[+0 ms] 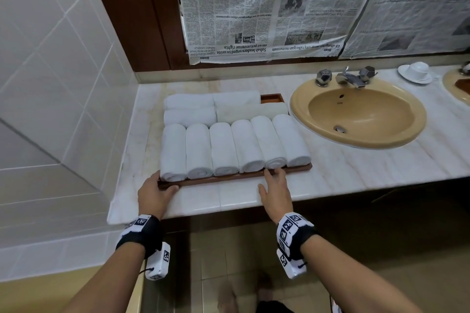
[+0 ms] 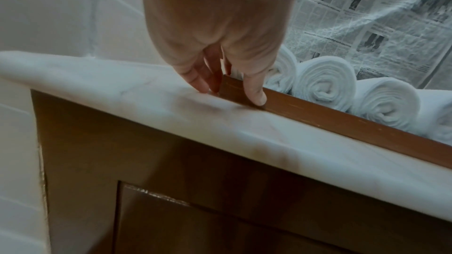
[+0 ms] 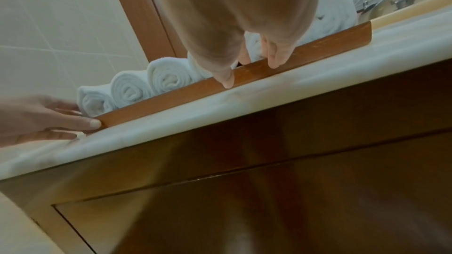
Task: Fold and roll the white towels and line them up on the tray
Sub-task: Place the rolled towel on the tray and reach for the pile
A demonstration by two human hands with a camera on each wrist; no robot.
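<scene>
A brown wooden tray lies on the marble counter, left of the sink. Several rolled white towels stand side by side in its front row, and more rolls lie crosswise behind them. My left hand touches the tray's front left corner, thumb on the front rim and fingers along the left end. My right hand rests with straight fingers on the front rim towards the right. In the left wrist view the tray shows towel spirals above it. The right wrist view shows the tray and towels.
A tan sink with a chrome tap sits right of the tray. A white cup and saucer stand further right. Newspaper covers the wall behind. A tiled wall closes the left side.
</scene>
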